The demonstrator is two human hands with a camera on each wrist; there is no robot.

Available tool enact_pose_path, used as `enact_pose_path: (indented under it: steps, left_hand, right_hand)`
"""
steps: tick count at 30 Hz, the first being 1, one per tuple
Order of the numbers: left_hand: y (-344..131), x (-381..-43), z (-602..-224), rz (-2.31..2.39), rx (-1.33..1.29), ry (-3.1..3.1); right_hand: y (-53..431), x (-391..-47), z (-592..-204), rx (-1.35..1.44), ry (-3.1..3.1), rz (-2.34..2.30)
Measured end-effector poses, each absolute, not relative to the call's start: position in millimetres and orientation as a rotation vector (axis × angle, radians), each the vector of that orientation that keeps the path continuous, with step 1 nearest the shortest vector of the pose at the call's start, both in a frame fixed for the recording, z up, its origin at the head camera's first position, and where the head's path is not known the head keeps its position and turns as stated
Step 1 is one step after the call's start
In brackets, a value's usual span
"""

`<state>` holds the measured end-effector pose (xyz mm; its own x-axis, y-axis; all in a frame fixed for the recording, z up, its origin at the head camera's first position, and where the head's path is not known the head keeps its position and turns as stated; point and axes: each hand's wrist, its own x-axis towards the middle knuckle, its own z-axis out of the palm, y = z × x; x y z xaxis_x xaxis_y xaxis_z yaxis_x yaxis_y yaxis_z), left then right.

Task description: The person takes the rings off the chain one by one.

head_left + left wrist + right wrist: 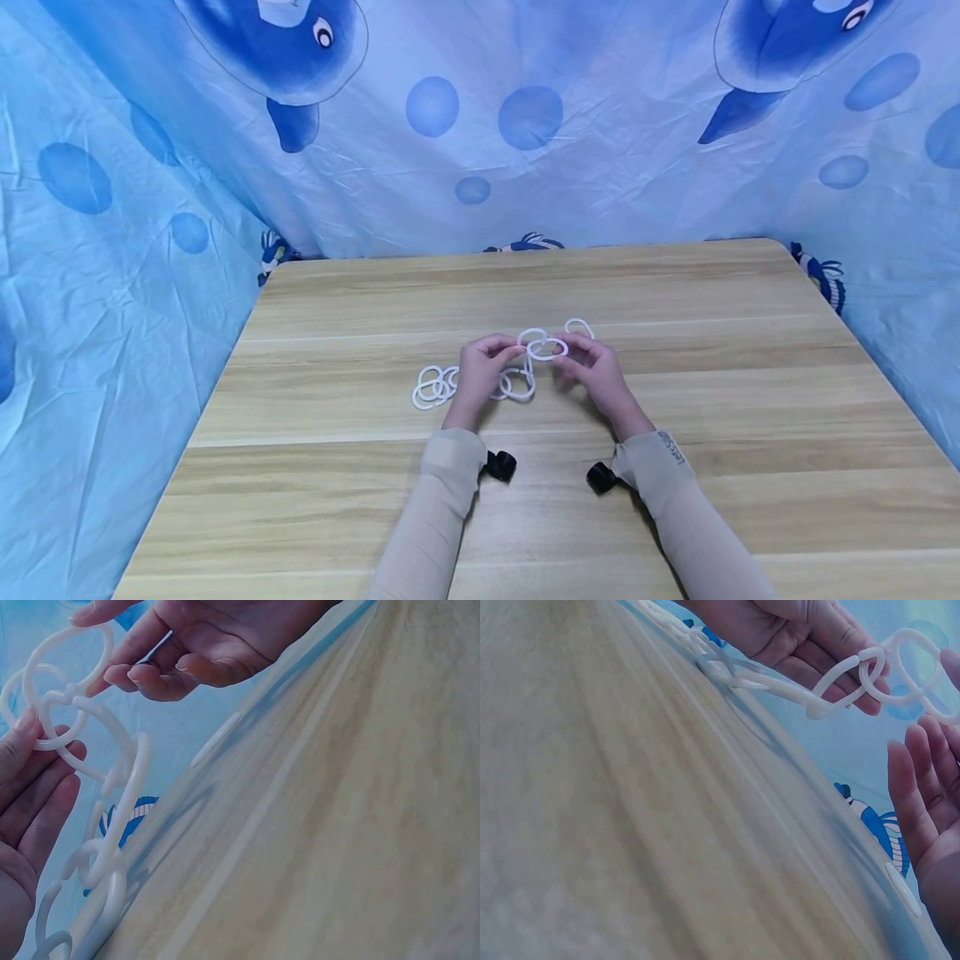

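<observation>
A chain of white plastic C-shaped links (133,799) hangs from my left hand (477,377) down to the table. The thumb and fingers of that hand pinch the links near the chain's upper end. Facing it, my right hand (600,382) pinches the end link (542,359) between thumb and fingers, its other fingers spread apart. This end link loops through the neighbouring one in the right wrist view. Part of the chain (425,407) lies on the table left of my left hand, which hides its middle. One loose link (577,320) lies just beyond my right hand.
A wood-grain table (337,492) lies under both hands. Blue curtains (480,225) printed with whales and bubbles stand behind it and at its sides. Small black devices (501,467) sit at both wrists, beside the beige sleeves (427,525).
</observation>
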<state>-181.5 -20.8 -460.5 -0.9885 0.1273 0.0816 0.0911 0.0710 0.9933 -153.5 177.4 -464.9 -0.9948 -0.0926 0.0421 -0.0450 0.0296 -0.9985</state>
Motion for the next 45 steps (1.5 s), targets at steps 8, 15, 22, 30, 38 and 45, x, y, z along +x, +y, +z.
enact_pose_path:
  steps: [8,15,22,30,38,45]
  left_hand:
    - [-19.7,-183.3,-459.0,2.117,0.225,2.309]
    - [-20.3,-183.6,-457.4,2.099,0.245,2.347]
    - [-20.1,-183.5,-458.9,2.097,0.224,2.356]
    - [-19.8,-181.6,-459.4,2.101,0.249,2.363]
    - [-19.8,-182.6,-460.8,2.113,0.252,2.352]
    - [-22.6,-183.6,-461.5,2.197,0.221,2.273]
  right_hand:
    - [177.5,-152.8,-461.7,-0.189,2.181,-2.206]
    - [177.5,-153.4,-462.6,-0.206,2.165,-2.229]
    - [177.0,-152.8,-462.6,-0.229,2.162,-2.235]
    - [177.8,-152.4,-465.1,-0.218,2.173,-2.235]
    - [176.8,-150.6,-463.8,-0.195,2.165,-2.243]
    - [177.1,-152.0,-463.9,-0.187,2.177,-2.263]
